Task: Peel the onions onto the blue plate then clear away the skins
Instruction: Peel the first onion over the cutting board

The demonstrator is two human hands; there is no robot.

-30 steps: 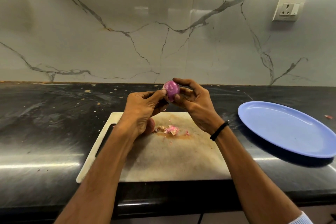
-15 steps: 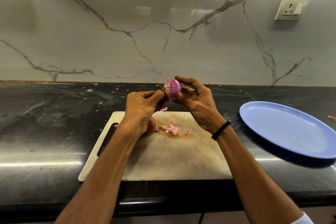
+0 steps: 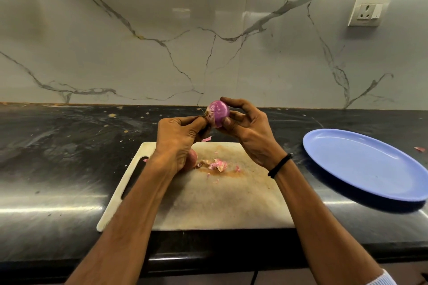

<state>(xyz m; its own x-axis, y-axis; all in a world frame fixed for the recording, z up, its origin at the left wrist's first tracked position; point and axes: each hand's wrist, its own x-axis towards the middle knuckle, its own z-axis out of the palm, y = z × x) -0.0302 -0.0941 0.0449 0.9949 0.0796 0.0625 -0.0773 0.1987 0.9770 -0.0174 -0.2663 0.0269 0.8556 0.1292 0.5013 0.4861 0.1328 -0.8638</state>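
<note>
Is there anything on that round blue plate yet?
No, the round blue plate lies bare on the black countertop, while the purple onion is held up between the left hand and the right hand.

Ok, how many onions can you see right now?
2. The held onion sits between the left hand and right hand above the cutting board; the second onion lies on the board, mostly hidden behind the left hand. Others may be hidden.
</note>
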